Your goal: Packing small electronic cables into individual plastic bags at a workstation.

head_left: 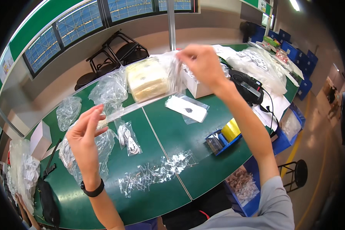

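Note:
My right hand is raised at the back of the green table, its fingers pinched at the top of a clear plastic bag that is blurred. That bag hangs beside a yellowish wrapped stack. My left hand, with a black band on the wrist, is raised over a large clear bag with white contents. Its thumb and fingers are bent together; anything between them is too small to make out. To its right, a bagged white cable lies on the table. Farther right is a white packet in a clear sleeve.
Several small clear pieces are strewn near the front edge. A blue bin with a yellow roll stands at right. Crumpled bags lie at back left, a black device with a cable at back right. Another person's hand shows at far left.

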Demonstrator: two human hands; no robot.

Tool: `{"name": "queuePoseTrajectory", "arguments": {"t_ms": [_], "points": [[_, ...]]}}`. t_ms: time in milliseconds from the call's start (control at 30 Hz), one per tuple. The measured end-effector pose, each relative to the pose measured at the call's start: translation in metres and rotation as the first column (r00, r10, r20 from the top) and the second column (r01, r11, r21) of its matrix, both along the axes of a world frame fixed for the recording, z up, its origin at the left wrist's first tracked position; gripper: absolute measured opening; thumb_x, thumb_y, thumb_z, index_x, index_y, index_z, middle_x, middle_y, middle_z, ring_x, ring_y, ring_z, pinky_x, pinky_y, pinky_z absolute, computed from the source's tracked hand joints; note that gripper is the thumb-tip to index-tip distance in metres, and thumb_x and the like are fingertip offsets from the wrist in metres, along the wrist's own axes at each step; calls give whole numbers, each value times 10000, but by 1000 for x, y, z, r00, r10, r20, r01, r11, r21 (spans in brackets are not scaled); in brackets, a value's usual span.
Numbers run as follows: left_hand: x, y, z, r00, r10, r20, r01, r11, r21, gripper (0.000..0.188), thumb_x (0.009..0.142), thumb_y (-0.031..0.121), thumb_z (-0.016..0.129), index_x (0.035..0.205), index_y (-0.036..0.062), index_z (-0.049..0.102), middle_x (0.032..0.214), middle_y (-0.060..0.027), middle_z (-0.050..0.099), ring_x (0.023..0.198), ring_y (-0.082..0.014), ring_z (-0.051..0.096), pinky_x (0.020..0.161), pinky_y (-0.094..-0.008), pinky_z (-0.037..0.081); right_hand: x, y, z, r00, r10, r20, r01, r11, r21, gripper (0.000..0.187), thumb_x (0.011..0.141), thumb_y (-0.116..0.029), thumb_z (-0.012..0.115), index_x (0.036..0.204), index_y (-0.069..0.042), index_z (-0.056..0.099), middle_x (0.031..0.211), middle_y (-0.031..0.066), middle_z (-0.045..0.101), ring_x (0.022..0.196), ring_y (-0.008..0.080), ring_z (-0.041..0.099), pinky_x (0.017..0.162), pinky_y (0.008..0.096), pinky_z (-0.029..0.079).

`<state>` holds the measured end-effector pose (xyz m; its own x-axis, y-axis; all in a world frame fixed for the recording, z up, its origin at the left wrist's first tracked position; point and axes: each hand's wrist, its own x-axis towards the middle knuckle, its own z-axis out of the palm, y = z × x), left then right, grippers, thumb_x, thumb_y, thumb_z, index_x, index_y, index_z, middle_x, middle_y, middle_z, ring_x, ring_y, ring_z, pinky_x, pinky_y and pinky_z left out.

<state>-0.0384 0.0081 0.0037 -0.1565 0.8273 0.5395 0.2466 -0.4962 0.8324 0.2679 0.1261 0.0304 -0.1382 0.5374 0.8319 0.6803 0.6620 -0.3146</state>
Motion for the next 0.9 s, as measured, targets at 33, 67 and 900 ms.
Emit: {"name": "queuePoseTrajectory", "arguments": {"t_ms": [33, 67, 900], "points": [[0, -1, 4, 999, 17, 36, -17, 1000, -4, 216, 957, 169, 609, 1045, 23, 741, 1107, -78, 700, 917, -124, 662, 684, -266, 588, 12, 20, 1, 995, -96, -2, 95, 977, 191, 125, 869, -118, 670, 884, -12, 734, 834, 126, 709, 685, 253, 675, 644, 338, 513], [-2, -3, 6, 997, 38, 70, -38, 999, -8, 249, 974, 196, 587, 1089, 28, 730, 1126, -77, 699, 924, -123, 662, 683, -266, 586, 23, 34, -3, 979, -197, 57, 175, 947, 270, 123, 873, -124, 664, 887, -24, 734, 858, 116, 706, 722, 260, 681, 657, 349, 521], [-11, 10, -2, 996, -88, -16, 84, 986, -144, 285, 949, 230, 632, 1089, -4, 713, 1022, -76, 728, 881, -142, 674, 775, -283, 521, -181, 27, -169, 940, 341, -16, -122, 291, -949, 393, 705, -348, 825, 716, 15, 677, 644, 123, 663, 542, 198, 617, 514, 346, 484]]}}
